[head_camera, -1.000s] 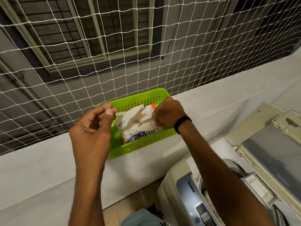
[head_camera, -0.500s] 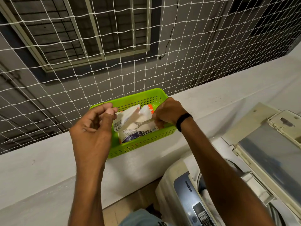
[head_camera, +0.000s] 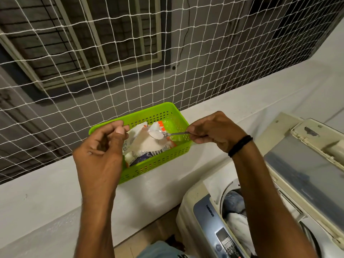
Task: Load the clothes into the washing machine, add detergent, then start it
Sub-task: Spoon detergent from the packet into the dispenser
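On the far ledge [head_camera: 46, 192]: green basket [head_camera: 156, 165] holds the open detergent packet [head_camera: 143, 146]. Right hand [head_camera: 217, 133] pinches the spoon [head_camera: 160, 134] by its handle; the bowl, loaded with white powder, is just above the packet mouth. Left hand [head_camera: 100, 149], fingers curled, is at the packet's left edge; grip cannot be told. Washing machine [head_camera: 202, 216] near right, lid [head_camera: 301, 174] up, clothes [head_camera: 235, 220] in the drum.

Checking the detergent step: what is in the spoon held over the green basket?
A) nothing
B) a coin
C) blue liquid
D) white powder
D: the spoon pinched by the right hand carries a small heap of white powder above the open detergent bag in the green basket.
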Demonstrator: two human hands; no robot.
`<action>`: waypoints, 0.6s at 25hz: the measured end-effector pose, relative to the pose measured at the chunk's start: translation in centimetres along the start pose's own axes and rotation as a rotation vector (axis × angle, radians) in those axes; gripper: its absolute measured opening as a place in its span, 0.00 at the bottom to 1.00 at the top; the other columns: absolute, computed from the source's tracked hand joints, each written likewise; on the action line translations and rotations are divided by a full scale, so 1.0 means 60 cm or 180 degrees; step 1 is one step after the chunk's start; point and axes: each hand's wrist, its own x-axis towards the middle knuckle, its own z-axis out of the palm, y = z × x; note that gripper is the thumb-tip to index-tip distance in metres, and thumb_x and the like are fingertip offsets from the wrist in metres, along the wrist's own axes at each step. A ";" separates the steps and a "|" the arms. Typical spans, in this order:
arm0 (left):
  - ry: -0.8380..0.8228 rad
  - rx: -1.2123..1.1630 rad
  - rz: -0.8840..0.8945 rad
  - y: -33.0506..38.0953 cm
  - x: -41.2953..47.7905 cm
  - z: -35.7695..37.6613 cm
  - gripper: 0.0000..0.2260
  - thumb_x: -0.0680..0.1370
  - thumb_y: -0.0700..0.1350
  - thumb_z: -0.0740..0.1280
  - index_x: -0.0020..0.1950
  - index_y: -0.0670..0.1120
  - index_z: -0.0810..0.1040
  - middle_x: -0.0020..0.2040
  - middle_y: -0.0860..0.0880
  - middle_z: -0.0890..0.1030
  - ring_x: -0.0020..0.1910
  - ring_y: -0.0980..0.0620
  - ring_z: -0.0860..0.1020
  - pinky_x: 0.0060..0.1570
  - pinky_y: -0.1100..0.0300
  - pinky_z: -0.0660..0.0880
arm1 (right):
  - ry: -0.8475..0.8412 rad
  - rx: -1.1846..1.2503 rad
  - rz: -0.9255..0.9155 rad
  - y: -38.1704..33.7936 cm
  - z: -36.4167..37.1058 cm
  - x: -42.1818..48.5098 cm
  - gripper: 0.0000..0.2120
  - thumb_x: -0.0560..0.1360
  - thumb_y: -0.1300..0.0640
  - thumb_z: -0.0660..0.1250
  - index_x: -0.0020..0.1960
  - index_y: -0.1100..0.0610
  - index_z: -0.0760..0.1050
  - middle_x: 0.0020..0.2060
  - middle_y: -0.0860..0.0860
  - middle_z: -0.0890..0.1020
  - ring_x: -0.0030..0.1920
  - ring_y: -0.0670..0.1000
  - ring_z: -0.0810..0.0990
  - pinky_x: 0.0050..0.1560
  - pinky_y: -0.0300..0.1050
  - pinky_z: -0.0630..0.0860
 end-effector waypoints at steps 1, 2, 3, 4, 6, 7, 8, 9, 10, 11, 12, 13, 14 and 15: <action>-0.0025 -0.0018 0.0003 0.001 -0.001 0.005 0.06 0.79 0.44 0.69 0.54 0.52 0.83 0.46 0.54 0.87 0.50 0.54 0.85 0.53 0.62 0.79 | 0.0009 0.0060 -0.0010 0.001 -0.003 -0.004 0.05 0.74 0.69 0.68 0.48 0.70 0.81 0.31 0.58 0.82 0.30 0.49 0.82 0.33 0.37 0.80; -0.0064 -0.0030 0.0015 0.002 -0.004 0.011 0.06 0.79 0.44 0.69 0.54 0.52 0.83 0.46 0.54 0.87 0.50 0.54 0.85 0.53 0.61 0.79 | 0.0027 0.0116 -0.0025 0.001 -0.007 -0.008 0.04 0.74 0.70 0.68 0.47 0.69 0.82 0.30 0.57 0.82 0.30 0.49 0.82 0.33 0.37 0.80; -0.0109 -0.0048 0.0031 0.004 -0.007 0.017 0.06 0.79 0.44 0.69 0.54 0.52 0.83 0.46 0.55 0.87 0.50 0.54 0.85 0.53 0.61 0.79 | 0.0060 0.0139 -0.0050 0.002 -0.012 -0.013 0.04 0.74 0.70 0.68 0.46 0.69 0.82 0.30 0.57 0.82 0.30 0.49 0.82 0.33 0.37 0.80; -0.0161 -0.0085 0.0046 0.006 -0.011 0.025 0.06 0.79 0.44 0.69 0.54 0.52 0.83 0.46 0.55 0.87 0.50 0.54 0.84 0.53 0.61 0.79 | 0.0105 0.0150 -0.0075 0.004 -0.019 -0.019 0.05 0.74 0.70 0.67 0.46 0.69 0.82 0.31 0.58 0.82 0.31 0.50 0.82 0.33 0.38 0.80; -0.0258 -0.0194 0.0057 0.006 -0.019 0.041 0.07 0.79 0.43 0.69 0.55 0.49 0.83 0.46 0.55 0.87 0.50 0.54 0.85 0.51 0.64 0.79 | 0.0217 0.0161 -0.0092 0.007 -0.036 -0.036 0.05 0.74 0.71 0.66 0.45 0.69 0.82 0.33 0.60 0.82 0.32 0.51 0.81 0.35 0.39 0.82; -0.0307 -0.0246 0.0045 0.005 -0.023 0.050 0.07 0.79 0.43 0.68 0.55 0.47 0.83 0.46 0.54 0.87 0.50 0.54 0.85 0.48 0.66 0.79 | 0.0290 0.0173 -0.0091 0.011 -0.048 -0.046 0.06 0.74 0.71 0.66 0.44 0.68 0.82 0.34 0.61 0.81 0.33 0.52 0.82 0.36 0.40 0.82; -0.0363 -0.0281 0.0035 0.002 -0.027 0.061 0.07 0.79 0.42 0.68 0.55 0.46 0.83 0.46 0.54 0.87 0.49 0.54 0.85 0.46 0.68 0.78 | 0.0356 0.0195 -0.0084 0.017 -0.061 -0.056 0.07 0.73 0.72 0.65 0.43 0.68 0.82 0.36 0.62 0.81 0.34 0.53 0.82 0.37 0.40 0.83; -0.0458 -0.0297 0.0035 -0.001 -0.032 0.076 0.07 0.79 0.42 0.68 0.55 0.45 0.83 0.46 0.53 0.87 0.49 0.54 0.85 0.45 0.67 0.79 | 0.0454 0.0233 -0.0073 0.026 -0.079 -0.068 0.07 0.73 0.72 0.65 0.42 0.68 0.82 0.37 0.63 0.81 0.35 0.54 0.82 0.37 0.41 0.83; -0.0570 -0.0302 0.0039 -0.006 -0.037 0.091 0.07 0.79 0.42 0.68 0.55 0.45 0.83 0.46 0.53 0.87 0.48 0.54 0.85 0.46 0.66 0.79 | 0.0559 0.0311 -0.0055 0.038 -0.098 -0.080 0.07 0.74 0.73 0.65 0.44 0.69 0.82 0.38 0.64 0.82 0.35 0.54 0.82 0.36 0.40 0.82; -0.0695 -0.0313 0.0034 -0.010 -0.043 0.107 0.06 0.79 0.41 0.68 0.55 0.45 0.83 0.46 0.53 0.87 0.47 0.54 0.85 0.47 0.65 0.79 | 0.0680 0.0409 -0.0038 0.053 -0.118 -0.094 0.06 0.74 0.73 0.65 0.46 0.71 0.82 0.37 0.64 0.82 0.34 0.53 0.83 0.35 0.40 0.82; -0.0830 -0.0331 0.0021 -0.016 -0.050 0.125 0.06 0.79 0.40 0.68 0.54 0.46 0.83 0.46 0.53 0.87 0.46 0.54 0.85 0.48 0.65 0.79 | 0.0825 0.0526 -0.0021 0.072 -0.140 -0.108 0.06 0.74 0.73 0.66 0.48 0.72 0.81 0.36 0.64 0.82 0.33 0.52 0.83 0.34 0.39 0.81; -0.0986 -0.0340 0.0025 -0.021 -0.059 0.144 0.06 0.79 0.39 0.68 0.53 0.46 0.83 0.46 0.53 0.87 0.46 0.54 0.84 0.49 0.65 0.79 | 0.0994 0.0627 -0.0003 0.094 -0.161 -0.123 0.06 0.75 0.72 0.66 0.48 0.71 0.81 0.35 0.63 0.83 0.31 0.52 0.83 0.33 0.38 0.80; -0.1171 -0.0324 0.0042 -0.028 -0.070 0.167 0.06 0.79 0.39 0.68 0.53 0.47 0.83 0.46 0.52 0.87 0.46 0.53 0.84 0.50 0.64 0.79 | 0.1209 0.0730 0.0049 0.119 -0.184 -0.141 0.05 0.75 0.72 0.67 0.46 0.70 0.82 0.33 0.61 0.83 0.31 0.51 0.83 0.33 0.38 0.80; -0.1363 -0.0276 0.0068 -0.035 -0.082 0.189 0.06 0.79 0.40 0.68 0.53 0.47 0.83 0.46 0.51 0.86 0.47 0.53 0.84 0.50 0.62 0.79 | 0.1438 0.0796 0.0109 0.145 -0.206 -0.159 0.05 0.75 0.71 0.68 0.44 0.67 0.82 0.31 0.59 0.84 0.30 0.50 0.83 0.33 0.37 0.80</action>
